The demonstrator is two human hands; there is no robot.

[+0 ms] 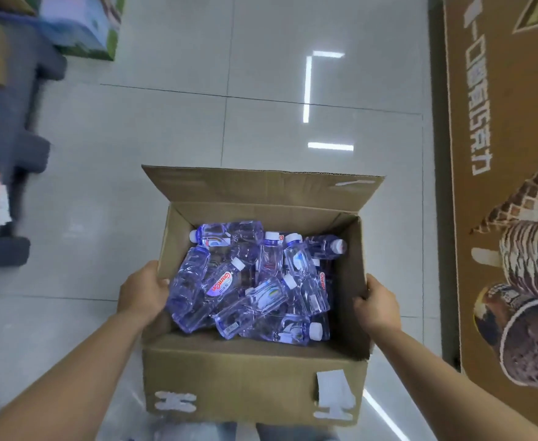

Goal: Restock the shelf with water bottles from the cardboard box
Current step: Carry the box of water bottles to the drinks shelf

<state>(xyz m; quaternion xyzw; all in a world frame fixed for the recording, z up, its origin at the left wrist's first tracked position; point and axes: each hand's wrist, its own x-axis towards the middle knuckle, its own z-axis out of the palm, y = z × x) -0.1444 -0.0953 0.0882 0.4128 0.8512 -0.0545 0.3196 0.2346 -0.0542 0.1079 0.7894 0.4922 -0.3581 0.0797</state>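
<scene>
**Both hands grip an open box of water bottles above the shop floor**

An open brown cardboard box [255,374] sits at the centre of the view, held between two bare forearms. The left hand [142,289] clamps the box's left wall, thumb over the top edge and fingers reaching inside near the bottles. The right hand [377,305] grips the right wall's top edge in the same way, fingers curled over the rim. The two hands are well apart, one on each side of the box.

Inside lies a loose heap of small clear plastic water bottles with white caps [251,278], most on their sides and pointing different ways; several show a red-lettered label. The far flap of the box stands open, tilted away, and the near wall carries torn white paper scraps.

Below the box is a floor of pale glossy tiles [166,122] that mirrors bright strip lights. To the right stands a large brown printed panel [500,154] with white lettering and pictures of ice cream. At the far left, blurred, are a dark grey pallet-like base [16,132] with cardboard cartons and a blue-green printed carton [83,23] on it.
</scene>
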